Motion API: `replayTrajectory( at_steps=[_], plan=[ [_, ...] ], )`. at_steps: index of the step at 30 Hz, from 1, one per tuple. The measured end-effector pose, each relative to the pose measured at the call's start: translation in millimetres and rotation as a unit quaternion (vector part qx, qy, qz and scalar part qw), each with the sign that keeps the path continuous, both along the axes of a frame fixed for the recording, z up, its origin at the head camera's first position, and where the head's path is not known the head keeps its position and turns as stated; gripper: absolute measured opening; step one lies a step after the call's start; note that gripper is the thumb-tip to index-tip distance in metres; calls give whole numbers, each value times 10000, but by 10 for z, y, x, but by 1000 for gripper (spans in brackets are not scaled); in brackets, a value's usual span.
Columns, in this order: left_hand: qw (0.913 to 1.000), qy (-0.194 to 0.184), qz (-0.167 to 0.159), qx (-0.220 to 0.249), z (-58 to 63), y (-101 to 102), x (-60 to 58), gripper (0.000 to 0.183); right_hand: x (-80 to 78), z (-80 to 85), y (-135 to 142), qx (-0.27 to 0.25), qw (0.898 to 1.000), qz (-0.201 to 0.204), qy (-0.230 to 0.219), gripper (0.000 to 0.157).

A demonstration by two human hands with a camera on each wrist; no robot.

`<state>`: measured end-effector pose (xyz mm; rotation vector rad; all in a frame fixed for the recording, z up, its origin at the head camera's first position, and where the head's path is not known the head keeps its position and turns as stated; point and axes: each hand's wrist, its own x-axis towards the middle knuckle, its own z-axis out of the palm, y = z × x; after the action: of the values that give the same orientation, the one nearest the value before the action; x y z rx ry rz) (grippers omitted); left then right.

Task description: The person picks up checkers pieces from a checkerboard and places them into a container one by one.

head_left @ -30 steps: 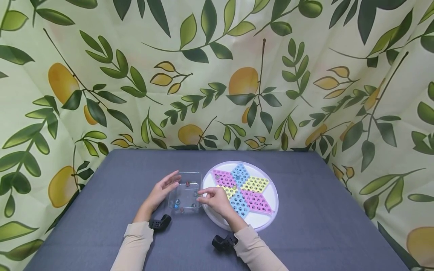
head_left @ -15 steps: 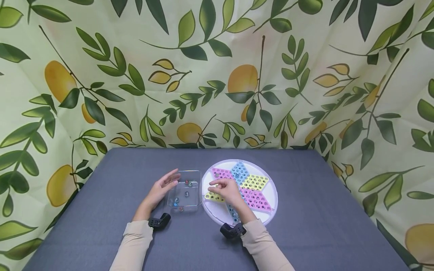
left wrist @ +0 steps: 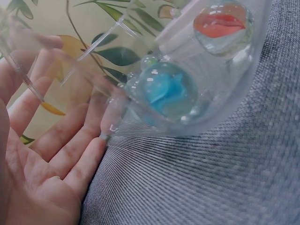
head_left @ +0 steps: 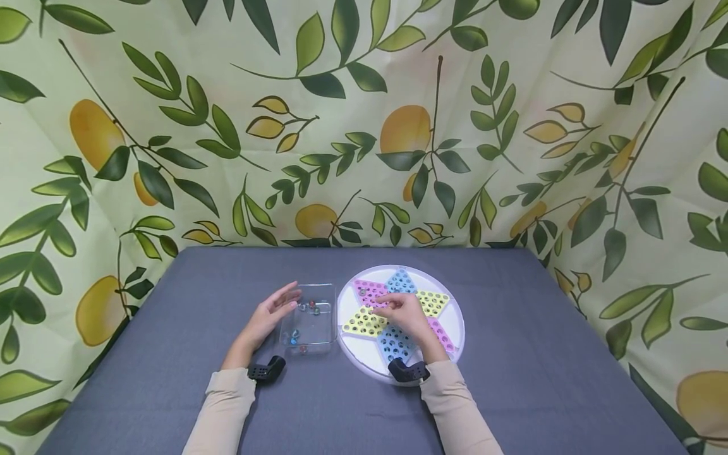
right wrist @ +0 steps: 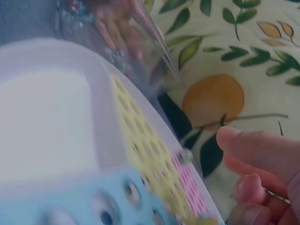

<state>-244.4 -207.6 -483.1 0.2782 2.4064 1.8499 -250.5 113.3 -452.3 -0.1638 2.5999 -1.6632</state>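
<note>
A clear plastic box (head_left: 325,287) holding several glass marbles sits left of the round white Chinese checkers board (head_left: 359,360). Straight fingers of my left hand (head_left: 263,327) rest along the box's left side. Through the box, the left wrist view shows a blue-swirled marble (left wrist: 167,91) and a red-and-white marble (left wrist: 223,29). My right hand (head_left: 411,317) is over the board near the inner end of a pink point, thumb and forefinger pinching what seems a marble, mostly hidden by the fingers. One marble (right wrist: 185,155) sits in the board's far-left pink area.
The star on the board has pink, blue and yellow points (head_left: 433,303) full of holes. Grey cloth (head_left: 512,354) covers the table. A leaf-and-fruit patterned curtain (head_left: 364,126) stands behind and at both sides. Black camera mounts (head_left: 267,371) sit on both wrists.
My right hand has moved from the box's right edge rightward and away over the board, fingers still pinched. Several marbles rolled toward the box's far end. My left hand stays put.
</note>
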Motion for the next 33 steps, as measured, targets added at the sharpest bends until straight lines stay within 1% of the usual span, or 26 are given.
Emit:
replayTrajectory(
  at_steps=[6,9,13,18,22,27,28,33],
  plan=[
    [10000,78,-55,16,0,-10,3,57,-51,-30,149,293,9994,1,169,26],
    [9999,64,-64,46,-2,-13,5,57,-66,-50,197,335,9993,-72,132,26],
    [10000,48,-57,30,-1,-11,5,57,-79,-81,237,334,9991,-277,-31,27],
    [10000,20,-14,-80,11,-2,3,57,-87,-105,253,396,9977,-541,-57,27],
    [10000,58,-9,-71,9,-1,3,56,-91,-122,252,470,9967,-663,-16,26],
    [9999,119,-53,78,0,-4,10,57,-90,-133,244,508,9955,-779,-181,27],
    [9998,173,-39,67,-7,-4,9,57,-89,-130,240,511,9954,-788,-212,27],
    [9997,214,-35,65,-6,-2,8,57,-93,-130,221,528,9951,-805,-245,27]
  ],
)
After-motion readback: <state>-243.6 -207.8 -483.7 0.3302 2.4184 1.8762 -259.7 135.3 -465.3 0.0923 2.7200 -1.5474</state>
